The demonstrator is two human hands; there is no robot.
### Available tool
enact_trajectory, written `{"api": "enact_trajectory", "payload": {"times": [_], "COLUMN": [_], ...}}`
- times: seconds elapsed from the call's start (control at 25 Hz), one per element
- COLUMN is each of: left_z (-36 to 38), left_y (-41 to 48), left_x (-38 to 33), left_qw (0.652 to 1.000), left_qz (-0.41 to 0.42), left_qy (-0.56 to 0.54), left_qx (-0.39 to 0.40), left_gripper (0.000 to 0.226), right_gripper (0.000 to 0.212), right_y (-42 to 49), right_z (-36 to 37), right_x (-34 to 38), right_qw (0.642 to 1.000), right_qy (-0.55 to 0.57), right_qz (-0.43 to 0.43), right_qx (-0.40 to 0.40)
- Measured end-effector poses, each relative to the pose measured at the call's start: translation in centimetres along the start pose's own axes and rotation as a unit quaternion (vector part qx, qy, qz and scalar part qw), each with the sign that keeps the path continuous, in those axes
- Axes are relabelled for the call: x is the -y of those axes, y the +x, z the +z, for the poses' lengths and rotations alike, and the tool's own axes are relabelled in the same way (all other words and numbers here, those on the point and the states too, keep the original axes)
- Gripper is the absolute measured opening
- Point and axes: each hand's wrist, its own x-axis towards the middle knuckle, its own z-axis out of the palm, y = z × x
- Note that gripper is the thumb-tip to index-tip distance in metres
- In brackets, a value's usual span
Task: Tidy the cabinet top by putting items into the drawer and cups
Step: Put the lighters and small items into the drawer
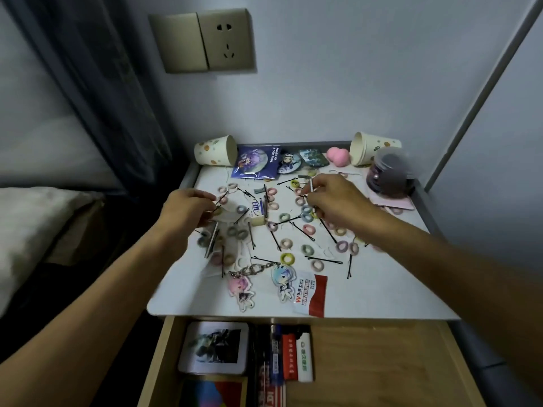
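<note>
The white cabinet top (382, 289) is strewn with several pastel hair ties (309, 229) and black bobby pins (323, 262). My left hand (188, 210) pinches a black bobby pin (221, 198) over the left middle of the top. My right hand (335, 201) holds a thin white stick (311, 186) between its fingertips above the hair ties at the centre. Two paper cups lie on their sides at the back, one on the left (216, 150) and one on the right (371, 148). The wooden drawer (376, 362) below stands open.
Badges (255, 161), a pink heart sponge (338, 155) and a dark lidded jar (392, 174) sit along the back. Two character keychains (261, 284) and a red-white packet (313, 295) lie at the front edge. The drawer holds a photo card (214, 348), lighters (296, 356) and boxes.
</note>
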Motion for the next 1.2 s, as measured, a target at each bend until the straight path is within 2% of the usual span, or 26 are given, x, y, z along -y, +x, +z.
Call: {"api": "enact_trajectory", "payload": {"times": [0.08, 0.16, 0.28, 0.36, 0.44, 0.56, 0.6, 0.72, 0.84, 0.96, 1.08, 1.12, 1.2], "left_z": [-1.5, -2.3, -1.3, 0.0, 0.8, 1.1, 1.2, 1.1, 0.8, 0.4, -0.5, -1.0, -1.0], "left_y": [0.2, 0.1, -0.5, -0.8, -0.7, -0.3, -0.4, -0.5, -1.0, -1.5, -3.8, -5.5, -8.8], "left_x": [0.5, 1.1, 2.1, 2.8, 3.0, 2.5, 2.2, 1.4, 0.6, -0.2, -2.3, -3.3, -4.4], "left_qw": [0.999, 0.986, 0.930, 0.890, 0.876, 0.873, 0.873, 0.875, 0.871, 0.891, 0.932, 0.953, 0.987], "left_qz": [0.014, 0.056, 0.101, 0.136, 0.156, 0.147, 0.140, 0.149, 0.167, 0.179, 0.209, 0.206, 0.150], "left_qy": [0.030, 0.146, 0.352, 0.435, 0.456, 0.464, 0.467, 0.460, 0.462, 0.415, 0.286, 0.215, 0.054], "left_qx": [-0.025, -0.048, -0.011, -0.010, -0.026, -0.025, -0.017, -0.014, -0.021, -0.053, -0.072, -0.054, 0.023], "left_gripper": [0.013, 0.009, 0.008, 0.012, 0.010, 0.007, 0.009, 0.015, 0.015, 0.019, 0.009, 0.004, 0.011], "right_gripper": [0.014, 0.014, 0.023, 0.026, 0.022, 0.012, 0.015, 0.030, 0.026, 0.023, 0.024, 0.024, 0.025], "right_y": [-0.1, -0.1, -0.1, 0.0, 0.0, -0.8, -1.1, -1.9, -2.8, -3.7, -5.5, -6.8, -8.9], "right_z": [1.7, 2.7, 4.0, 4.8, 5.1, 4.9, 4.9, 4.8, 4.4, 4.2, 3.8, 3.5, 3.0], "right_x": [1.0, 2.0, 3.2, 3.3, 3.1, 3.0, 3.0, 3.1, 3.5, 3.7, 3.9, 4.2, 4.0], "right_qw": [0.991, 0.985, 0.979, 0.976, 0.978, 0.984, 0.986, 0.989, 0.989, 0.987, 0.989, 0.991, 0.992], "right_qy": [0.125, 0.158, 0.178, 0.189, 0.181, 0.161, 0.151, 0.135, 0.139, 0.150, 0.133, 0.122, 0.103], "right_qz": [0.017, 0.028, 0.032, 0.025, 0.018, 0.005, -0.004, -0.019, -0.024, -0.029, -0.051, -0.059, -0.072], "right_qx": [0.043, 0.071, 0.096, 0.105, 0.100, 0.077, 0.070, 0.056, 0.048, 0.043, 0.026, 0.015, 0.000]}}
